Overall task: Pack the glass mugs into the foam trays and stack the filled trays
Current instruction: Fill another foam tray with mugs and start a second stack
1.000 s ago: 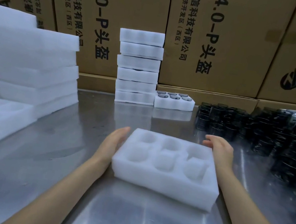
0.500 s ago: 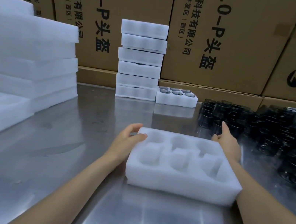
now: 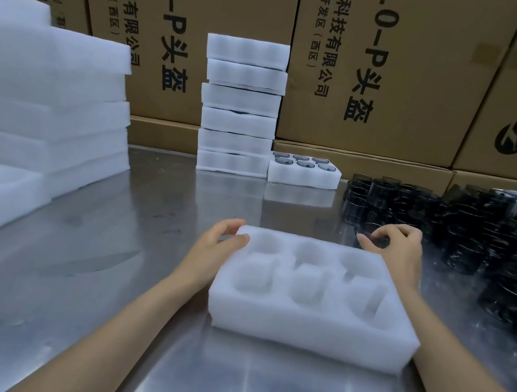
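1. The step in hand looks like the first fill of the empty white foam tray with 6 round pockets (image 3: pixel 313 292), which lies on the brushed steel table (image 3: pixel 102 273) at 6 o'clock, all pockets bare.
2. The left hand (image 3: pixel 214 250) rests at the tray's 9 o'clock edge, thumb on the top rim and fingers curled loosely round the far corner, steadying it.
3. The right hand (image 3: pixel 394 248), well apart from the left, curls its fingers round the rim of a dark, see-through glass mug (image 3: pixel 370 239) just past the tray's 1 o'clock corner.
4. Next move, I judge: lift that mug clear of the cluster of dark glass mugs (image 3: pixel 480 238) at 2 o'clock and seat it upright in a pocket; the glass is smooth, so a firm pinch matters.
5. The foam is soft, matte and slightly fuzzy; its pockets are rounded.
6. At 12 o'clock stands a stack of 6 foam trays (image 3: pixel 241 105), with 1 filled tray (image 3: pixel 304 172) beside it.
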Demonstrator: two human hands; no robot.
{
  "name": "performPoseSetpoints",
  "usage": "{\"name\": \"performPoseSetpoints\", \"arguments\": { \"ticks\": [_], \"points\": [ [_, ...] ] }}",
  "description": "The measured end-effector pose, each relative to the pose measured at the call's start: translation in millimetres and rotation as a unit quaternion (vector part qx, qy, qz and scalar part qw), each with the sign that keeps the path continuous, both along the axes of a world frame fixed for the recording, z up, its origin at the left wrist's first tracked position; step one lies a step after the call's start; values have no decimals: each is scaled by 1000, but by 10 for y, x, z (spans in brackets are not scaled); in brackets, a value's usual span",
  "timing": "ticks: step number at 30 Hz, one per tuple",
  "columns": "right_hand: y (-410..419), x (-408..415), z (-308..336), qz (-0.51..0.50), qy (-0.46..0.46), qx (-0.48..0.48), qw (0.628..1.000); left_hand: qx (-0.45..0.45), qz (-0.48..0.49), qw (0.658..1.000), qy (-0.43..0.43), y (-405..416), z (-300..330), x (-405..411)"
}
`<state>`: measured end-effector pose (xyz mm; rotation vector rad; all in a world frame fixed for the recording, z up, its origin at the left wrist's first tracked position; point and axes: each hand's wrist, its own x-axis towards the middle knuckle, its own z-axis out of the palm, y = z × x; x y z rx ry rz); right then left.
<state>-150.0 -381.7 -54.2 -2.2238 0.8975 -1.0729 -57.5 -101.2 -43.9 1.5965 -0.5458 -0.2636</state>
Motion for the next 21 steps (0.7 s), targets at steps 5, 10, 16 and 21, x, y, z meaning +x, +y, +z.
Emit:
{"name": "performPoseSetpoints", "arguments": {
  "ticks": [5, 10, 16, 21],
  "points": [
    [-50, -36, -57, 38, 10, 58, 998, -2, 4, 1000, 10, 11, 16, -21],
    [-76, -62, 137, 64, -115, 168, 977, 6, 10, 1000, 16, 11, 57, -60],
    [332, -174, 743, 219, -122, 66, 966, 11, 14, 1000, 13, 12, 78, -93],
    [953, -123, 923, 367, -46, -20, 929, 5, 19, 1000, 10, -1, 66, -82]
  ]
}}
